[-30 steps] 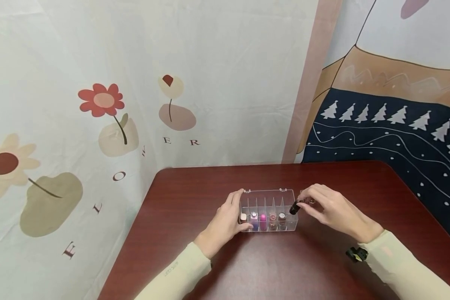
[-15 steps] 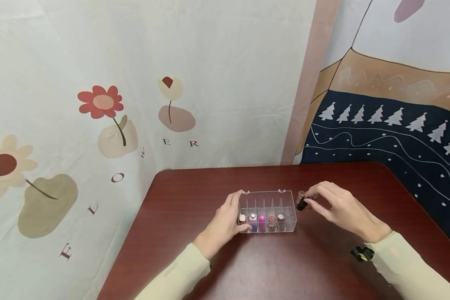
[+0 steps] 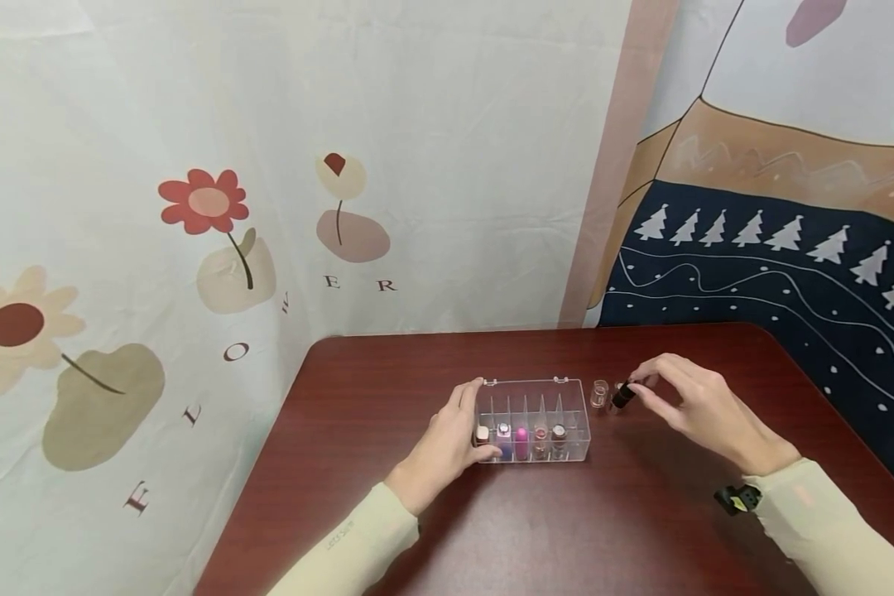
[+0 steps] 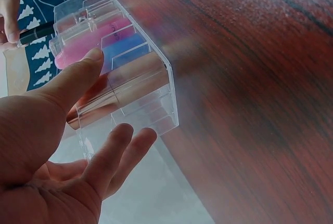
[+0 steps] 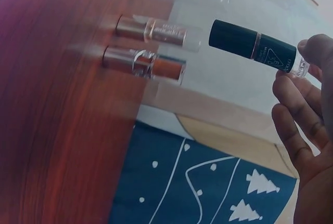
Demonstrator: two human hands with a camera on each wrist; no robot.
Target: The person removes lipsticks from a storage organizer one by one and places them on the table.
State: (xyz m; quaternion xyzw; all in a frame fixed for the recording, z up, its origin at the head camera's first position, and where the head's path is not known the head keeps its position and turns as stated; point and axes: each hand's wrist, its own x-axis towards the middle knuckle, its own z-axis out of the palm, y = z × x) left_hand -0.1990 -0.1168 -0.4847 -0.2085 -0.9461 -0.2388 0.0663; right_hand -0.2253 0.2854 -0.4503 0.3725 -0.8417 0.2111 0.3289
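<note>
My left hand (image 3: 443,434) grips the left end of a clear lidded organizer (image 3: 577,444), thumb at its front, other fingers round the side. Cosmetic tubes stand in its compartments, among them a pink one (image 3: 521,443) and a shiny copper one (image 4: 132,89) near my left thumb. Right of the box, my right hand (image 3: 704,406) pinches a black lipstick (image 5: 252,44) by its clear end, with the black end tilted downward. Two lipsticks stand upright on the table close by, one copper-coloured (image 5: 158,31), the other with an orange-brown section (image 5: 167,69).
The dark red-brown table (image 3: 521,530) runs back to a white cloth (image 3: 462,165) printed with flowers and letters. At the right hangs a navy cloth (image 3: 730,273) with white trees. The organizer's rightmost front compartment shows no tube.
My right hand has carried the black lipstick rightward, away from the organizer's right end, past a standing lipstick that now shows beside it. The left hand stays on the organizer.
</note>
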